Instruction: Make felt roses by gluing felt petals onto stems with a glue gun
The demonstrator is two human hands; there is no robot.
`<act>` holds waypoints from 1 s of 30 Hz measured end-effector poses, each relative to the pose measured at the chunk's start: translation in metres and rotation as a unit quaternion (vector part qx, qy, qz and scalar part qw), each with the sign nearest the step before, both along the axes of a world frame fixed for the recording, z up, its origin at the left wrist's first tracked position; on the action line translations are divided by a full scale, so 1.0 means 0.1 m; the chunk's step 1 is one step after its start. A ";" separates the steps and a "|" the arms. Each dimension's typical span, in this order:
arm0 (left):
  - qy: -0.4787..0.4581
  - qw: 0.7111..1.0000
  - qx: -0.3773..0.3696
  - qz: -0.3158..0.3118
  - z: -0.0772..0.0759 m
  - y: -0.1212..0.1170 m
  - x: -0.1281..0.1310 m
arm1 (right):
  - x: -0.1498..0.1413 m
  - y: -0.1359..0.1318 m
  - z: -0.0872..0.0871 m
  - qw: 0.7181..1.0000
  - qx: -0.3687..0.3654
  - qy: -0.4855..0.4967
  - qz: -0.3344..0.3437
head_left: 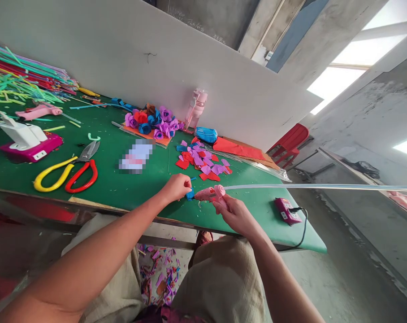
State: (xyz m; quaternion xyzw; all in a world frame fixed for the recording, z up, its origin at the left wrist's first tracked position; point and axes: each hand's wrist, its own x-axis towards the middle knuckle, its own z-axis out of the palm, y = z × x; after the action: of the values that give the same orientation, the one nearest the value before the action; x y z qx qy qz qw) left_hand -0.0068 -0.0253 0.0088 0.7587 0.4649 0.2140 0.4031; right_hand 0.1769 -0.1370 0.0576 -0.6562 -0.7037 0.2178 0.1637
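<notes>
My right hand is wrapped round the grip of a small pink glue gun. A long clear glue stick runs out of its back, far off to the right. The gun's nozzle points left, close to a small blue paper piece. Pinched fingers of my left hand hold that piece just above the green tabletop; I cannot tell whether the nozzle touches it. Just beyond my hands lies a loose heap of purple and red paper petals.
Finished-looking paper flowers lie behind, near a pink bottle and a blue pouch. Shears, a power strip, another pink glue gun and coloured sticks are left. A corded purple socket sits right.
</notes>
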 end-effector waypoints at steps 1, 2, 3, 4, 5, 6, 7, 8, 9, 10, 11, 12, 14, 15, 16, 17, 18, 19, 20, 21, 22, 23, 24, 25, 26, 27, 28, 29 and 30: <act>-0.002 1.000 -0.001 0.000 -0.01 0.00 0.00 | 0.01 0.01 -0.01 1.000 0.001 -0.003 -0.004; -0.004 1.000 -0.003 0.000 -0.02 0.01 0.00 | 0.03 0.01 -0.02 1.000 0.002 -0.006 -0.009; -0.006 1.000 -0.005 0.000 -0.03 0.01 0.01 | 0.04 0.01 -0.02 1.000 0.005 -0.009 -0.015; -0.007 1.000 -0.006 0.000 -0.04 0.01 0.01 | 0.06 0.01 -0.02 1.000 0.008 -0.009 -0.021; -0.008 1.000 -0.006 0.000 -0.04 0.01 0.01 | 0.08 0.01 -0.02 1.000 0.010 -0.006 -0.027; -0.008 1.000 -0.006 -0.001 -0.04 0.01 0.01 | 0.10 0.00 -0.02 0.999 0.011 0.002 -0.036; -0.009 1.000 -0.006 0.000 -0.04 0.01 0.01 | 0.12 -0.01 -0.01 0.999 0.009 0.016 -0.047; -0.010 1.000 -0.007 0.001 -0.04 0.01 0.00 | 0.13 -0.02 0.01 0.998 0.003 0.037 -0.059; -0.013 1.000 -0.012 0.002 -0.04 0.01 0.00 | 0.15 -0.04 0.02 0.995 -0.007 0.065 -0.071; -0.018 1.000 -0.020 0.004 -0.03 0.01 0.00 | 0.17 -0.05 0.04 0.991 -0.021 0.100 -0.082; -0.029 0.999 -0.034 0.007 -0.03 0.01 0.00 | 0.19 -0.07 0.06 0.985 -0.034 0.138 -0.093; -0.046 0.997 -0.053 0.012 -0.03 0.01 0.01 | 0.22 -0.08 0.07 0.977 -0.046 0.179 -0.104; -0.101 0.988 -0.114 0.022 -0.02 0.02 0.01 | 0.31 -0.08 0.07 0.955 -0.053 0.261 -0.130; -0.139 0.979 -0.147 0.024 -0.01 0.02 0.01 | 0.38 -0.07 0.06 0.942 -0.051 0.298 -0.144; -0.179 0.967 -0.179 0.023 0.00 0.02 0.01 | 0.45 -0.06 0.03 0.929 -0.051 0.331 -0.157; -0.217 0.954 -0.206 0.018 0.02 0.02 0.01 | 0.53 -0.05 -0.01 0.916 -0.054 0.360 -0.169; -0.249 0.942 -0.224 0.011 0.03 0.02 0.00 | 0.62 -0.04 -0.06 0.904 -0.062 0.381 -0.182; -0.275 0.932 -0.236 0.005 0.05 0.02 0.00 | 0.70 -0.02 -0.11 0.895 -0.072 0.395 -0.196; -0.293 0.925 -0.244 0.000 0.06 0.02 -0.01 | 0.78 -0.01 -0.16 0.887 -0.074 0.403 -0.212; -0.303 0.920 -0.249 -0.003 0.08 0.02 -0.02 | 0.84 0.00 -0.21 0.884 -0.073 0.402 -0.225; -0.309 0.917 -0.252 -0.005 0.09 0.02 -0.04 | 0.89 0.02 -0.25 0.886 -0.068 0.391 -0.238; -0.312 0.916 -0.254 -0.007 0.11 0.02 -0.04 | 0.93 0.03 -0.29 0.892 -0.060 0.372 -0.250; -0.312 0.915 -0.254 -0.009 0.11 0.02 -0.05 | 0.95 0.05 -0.33 0.901 -0.049 0.348 -0.256; -0.312 0.916 -0.253 -0.011 0.12 0.02 -0.06 | 0.96 0.07 -0.35 0.913 -0.034 0.314 -0.258; -0.311 0.916 -0.251 -0.014 0.12 0.01 -0.06 | 0.95 0.10 -0.38 0.926 -0.019 0.277 -0.256; -0.309 0.917 -0.250 -0.016 0.13 0.01 -0.06 | 0.95 0.12 -0.40 0.936 -0.006 0.245 -0.253; -0.306 0.919 -0.248 -0.018 0.13 0.00 -0.06 | 0.95 0.15 -0.42 0.944 0.006 0.213 -0.251; -0.301 0.921 -0.246 -0.018 0.13 0.00 -0.06 | 0.95 0.18 -0.44 0.951 0.016 0.181 -0.250; -0.296 0.924 -0.243 -0.019 0.13 -0.01 -0.06 | 0.95 0.20 -0.46 0.957 0.022 0.149 -0.247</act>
State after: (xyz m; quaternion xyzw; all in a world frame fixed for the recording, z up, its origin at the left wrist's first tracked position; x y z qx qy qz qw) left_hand -0.0123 -0.0259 0.0218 0.5484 0.3476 0.3020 0.6980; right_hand 0.2720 -0.1170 0.0114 -0.7662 -0.4917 0.2503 0.3294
